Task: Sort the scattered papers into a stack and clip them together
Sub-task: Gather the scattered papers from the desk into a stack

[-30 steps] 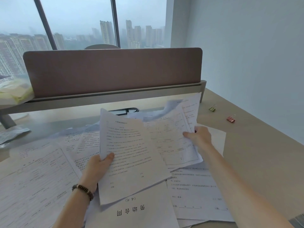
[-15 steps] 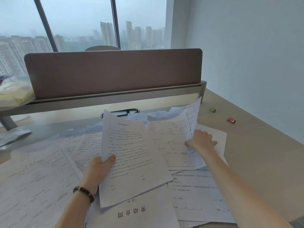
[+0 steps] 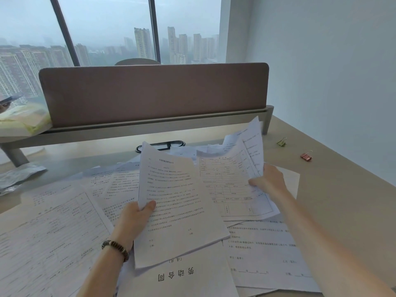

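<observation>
Gripping a text sheet (image 3: 175, 202) in left hand (image 3: 135, 219), right hand (image 3: 267, 179) fingers pinching form sheets (image 3: 231, 179)

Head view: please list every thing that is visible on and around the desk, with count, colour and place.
papers: many, white, scattered over the desk
text sheet: one, white, lifted at centre
table form: one, white, lifted at right
binder clips: two, green and pink, desk right
divider panel: one, brown, behind the desk
desk: one, beige
left hand: holds the text sheet, beaded bracelet on wrist
right hand: holds the table form
</observation>
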Tool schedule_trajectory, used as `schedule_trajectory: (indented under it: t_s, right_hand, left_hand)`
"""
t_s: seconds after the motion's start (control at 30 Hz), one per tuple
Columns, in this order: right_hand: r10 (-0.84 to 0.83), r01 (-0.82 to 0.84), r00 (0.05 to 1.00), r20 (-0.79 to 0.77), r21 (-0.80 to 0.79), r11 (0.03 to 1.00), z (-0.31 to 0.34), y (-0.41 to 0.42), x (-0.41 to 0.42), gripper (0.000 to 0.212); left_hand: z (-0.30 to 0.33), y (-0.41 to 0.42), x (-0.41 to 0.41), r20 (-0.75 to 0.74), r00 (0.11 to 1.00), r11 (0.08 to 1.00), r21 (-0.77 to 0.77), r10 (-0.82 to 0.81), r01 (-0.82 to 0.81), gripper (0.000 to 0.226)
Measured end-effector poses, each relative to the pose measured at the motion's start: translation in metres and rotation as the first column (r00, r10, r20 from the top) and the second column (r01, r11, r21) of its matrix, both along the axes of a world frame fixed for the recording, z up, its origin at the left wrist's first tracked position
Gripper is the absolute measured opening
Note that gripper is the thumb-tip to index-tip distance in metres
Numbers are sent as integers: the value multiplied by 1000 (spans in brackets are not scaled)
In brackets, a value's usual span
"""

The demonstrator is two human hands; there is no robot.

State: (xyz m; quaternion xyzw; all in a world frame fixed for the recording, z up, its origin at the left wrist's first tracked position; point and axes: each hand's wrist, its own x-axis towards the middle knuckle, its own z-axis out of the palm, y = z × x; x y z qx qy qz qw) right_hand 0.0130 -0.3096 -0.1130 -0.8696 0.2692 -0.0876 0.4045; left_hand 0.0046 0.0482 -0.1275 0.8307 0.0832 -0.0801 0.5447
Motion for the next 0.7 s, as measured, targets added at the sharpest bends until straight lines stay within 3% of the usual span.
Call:
schedule_trajectory:
  t_s: [0.13, 0.27, 0.37, 0.7]
  right_hand:
    - [-19, 7, 994, 110, 114, 993, 14, 1, -2, 58]
    - [16, -57, 981, 194, 207, 977, 31, 2, -5, 44]
    - [62, -97, 961, 269, 117, 988, 48, 6, -4, 32]
    - [277, -270, 891, 359, -70, 960, 135, 54, -20, 22]
  left_hand:
    - [0, 0, -1, 2, 1000, 1000, 10, 1, -1, 25]
    - [3, -2, -4, 10, 1000, 999, 50, -2, 1, 26]
    - [4, -2, -4, 12, 1000, 997, 81, -4, 3, 28]
    - [5, -1, -8, 25, 1000, 999, 48, -13, 12, 24]
